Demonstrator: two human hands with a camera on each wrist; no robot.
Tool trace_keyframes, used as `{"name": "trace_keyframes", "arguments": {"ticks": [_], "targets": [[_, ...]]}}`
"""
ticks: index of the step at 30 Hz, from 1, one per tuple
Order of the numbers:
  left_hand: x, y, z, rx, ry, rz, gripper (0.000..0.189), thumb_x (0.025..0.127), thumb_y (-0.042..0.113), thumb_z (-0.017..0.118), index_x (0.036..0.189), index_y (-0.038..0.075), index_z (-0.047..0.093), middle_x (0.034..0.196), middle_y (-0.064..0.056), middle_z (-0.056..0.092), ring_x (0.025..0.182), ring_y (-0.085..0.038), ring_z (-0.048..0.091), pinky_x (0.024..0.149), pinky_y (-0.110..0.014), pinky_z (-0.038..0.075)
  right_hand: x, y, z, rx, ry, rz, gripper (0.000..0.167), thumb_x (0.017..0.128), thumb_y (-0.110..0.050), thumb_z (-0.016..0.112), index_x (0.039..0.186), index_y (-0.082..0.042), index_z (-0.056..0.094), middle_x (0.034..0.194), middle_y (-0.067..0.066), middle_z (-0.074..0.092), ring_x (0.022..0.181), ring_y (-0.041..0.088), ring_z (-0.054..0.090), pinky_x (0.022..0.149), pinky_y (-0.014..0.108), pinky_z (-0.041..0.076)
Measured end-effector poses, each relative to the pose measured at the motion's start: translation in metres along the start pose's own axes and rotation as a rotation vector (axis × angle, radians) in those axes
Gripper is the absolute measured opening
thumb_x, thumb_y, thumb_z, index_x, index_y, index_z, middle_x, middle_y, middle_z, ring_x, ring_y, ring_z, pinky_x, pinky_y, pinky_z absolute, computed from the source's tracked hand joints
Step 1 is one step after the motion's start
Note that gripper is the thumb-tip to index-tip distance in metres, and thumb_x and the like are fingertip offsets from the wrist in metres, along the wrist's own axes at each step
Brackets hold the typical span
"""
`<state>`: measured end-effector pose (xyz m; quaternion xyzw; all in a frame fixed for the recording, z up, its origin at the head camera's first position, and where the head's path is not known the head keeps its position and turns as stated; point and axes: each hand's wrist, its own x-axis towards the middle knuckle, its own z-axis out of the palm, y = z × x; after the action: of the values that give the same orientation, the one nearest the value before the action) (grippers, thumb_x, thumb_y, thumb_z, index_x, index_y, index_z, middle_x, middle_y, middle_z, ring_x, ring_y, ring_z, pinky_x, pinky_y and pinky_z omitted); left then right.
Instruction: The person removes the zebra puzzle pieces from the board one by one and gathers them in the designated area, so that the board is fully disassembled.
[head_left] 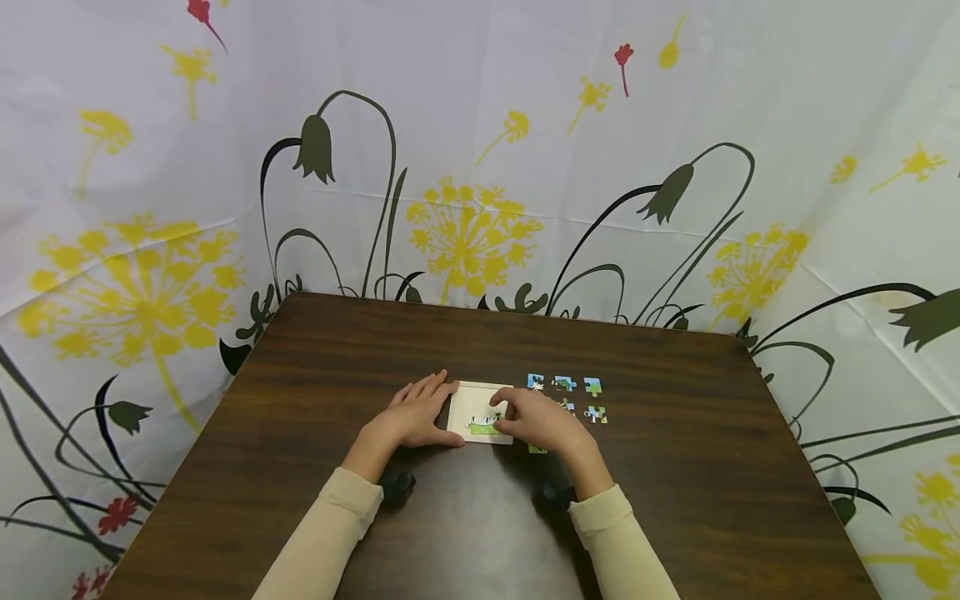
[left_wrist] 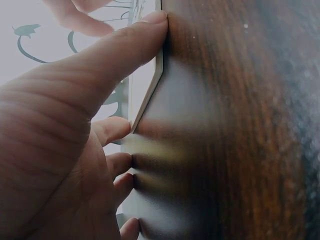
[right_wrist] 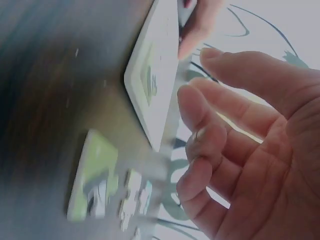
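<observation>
A square, pale puzzle tray with a raised rim lies on the table. Green and white puzzle pieces sit in its lower part, near the right corner. My left hand rests at the tray's left side, thumb on the near-left corner and index finger at the far-left one. Its other fingers touch the tabletop, spread out. Over the tray's right side hovers my right hand, fingers loosely bent. Nothing shows between its thumb and index finger in the right wrist view. It hides the tray's right edge.
Several loose puzzle pieces lie in rows right of the tray, partly behind the right hand. A green piece lies nearest the right wrist. The brown wooden table ends at a flower-printed curtain.
</observation>
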<state>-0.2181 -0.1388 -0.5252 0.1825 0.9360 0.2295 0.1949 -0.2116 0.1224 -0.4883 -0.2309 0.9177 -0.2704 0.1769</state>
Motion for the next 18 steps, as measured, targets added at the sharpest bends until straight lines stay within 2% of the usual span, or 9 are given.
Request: {"name": "trace_keyframes", "arguments": {"ticks": [6, 12, 18], "targets": [[0.008, -0.011, 0.008, -0.006, 0.016, 0.005, 0.112, 0.088, 0.063, 0.082, 0.173, 0.019, 0.025, 0.183, -0.012, 0.009, 0.169, -0.039, 0.009, 0.133, -0.067, 0.006, 0.015, -0.008, 0.012, -0.085, 0.011, 0.013, 0.041, 0.100, -0.023, 0.076, 0.139, -0.014, 0.068, 0.084, -0.004, 0.070, 0.063, 0.012, 0.061, 0.061, 0.032, 0.051], [0.009, -0.013, 0.010, -0.016, 0.025, 0.013, 0.111, 0.088, 0.062, 0.083, 0.173, 0.020, 0.026, 0.183, -0.012, 0.010, 0.169, -0.040, 0.010, 0.133, -0.068, 0.006, 0.022, -0.012, 0.022, -0.159, 0.026, 0.057, 0.031, 0.097, -0.029, 0.079, 0.125, -0.020, 0.071, 0.079, -0.004, 0.063, 0.067, 0.015, 0.056, 0.064, 0.035, 0.047], [0.008, -0.010, 0.009, -0.010, 0.020, 0.005, 0.109, 0.088, 0.062, 0.083, 0.172, 0.020, 0.027, 0.183, -0.012, 0.010, 0.169, -0.040, 0.010, 0.133, -0.068, 0.007, 0.023, -0.012, 0.022, -0.128, 0.007, 0.035, 0.016, 0.097, -0.023, 0.078, 0.110, -0.019, 0.071, 0.081, -0.006, 0.065, 0.068, 0.014, 0.058, 0.065, 0.034, 0.048]]}}
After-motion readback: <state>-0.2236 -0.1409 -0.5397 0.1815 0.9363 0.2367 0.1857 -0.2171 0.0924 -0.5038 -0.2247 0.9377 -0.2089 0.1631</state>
